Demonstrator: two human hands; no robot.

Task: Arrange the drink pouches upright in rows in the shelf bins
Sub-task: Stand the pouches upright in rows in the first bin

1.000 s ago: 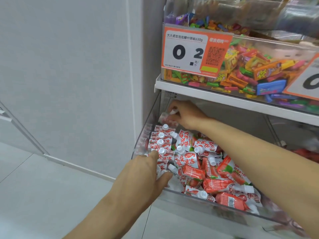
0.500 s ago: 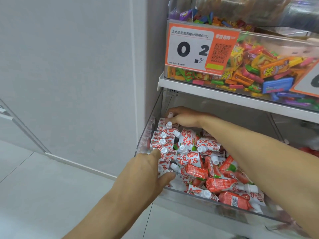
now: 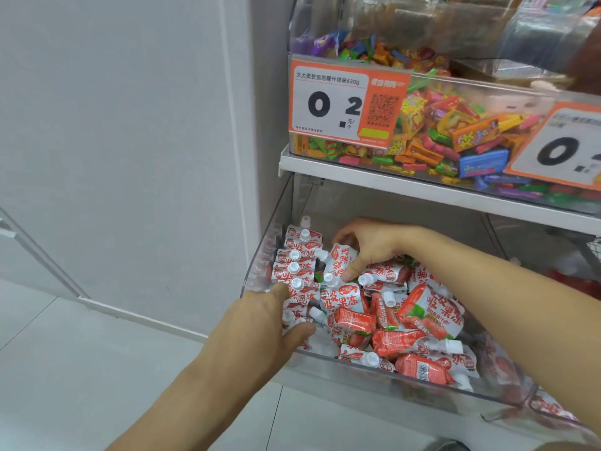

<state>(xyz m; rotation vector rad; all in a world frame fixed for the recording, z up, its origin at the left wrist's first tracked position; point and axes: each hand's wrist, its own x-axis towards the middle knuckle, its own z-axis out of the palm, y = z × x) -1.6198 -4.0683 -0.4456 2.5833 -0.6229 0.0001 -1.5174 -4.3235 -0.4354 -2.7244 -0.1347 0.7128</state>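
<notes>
Drink pouches, red and white with white screw caps, filled the clear bin on the lower shelf. Along the bin's left wall a row of pouches stood upright, caps up, one behind another from the front toward the back. To the right of that row the rest lay in a loose heap, tilted or flat, caps pointing in different directions.

The right hand reached over the heap near the back of the bin, its fingers curled down and its thumb pressed against one pouch that leaned just beside the upright row; the hand pinched that pouch by its upper part. The left hand was at the front left corner of the bin, index finger stretched toward the nearest cap of the row and thumb lying against the pouches at the front; the other fingers were hidden behind the hand, so whether they gripped anything could not be told.

Above, a white shelf carried another clear bin of coloured candies, with an orange price tag on its front and a second tag at the right edge. A pale wall and light floor tiles lay to the left.
</notes>
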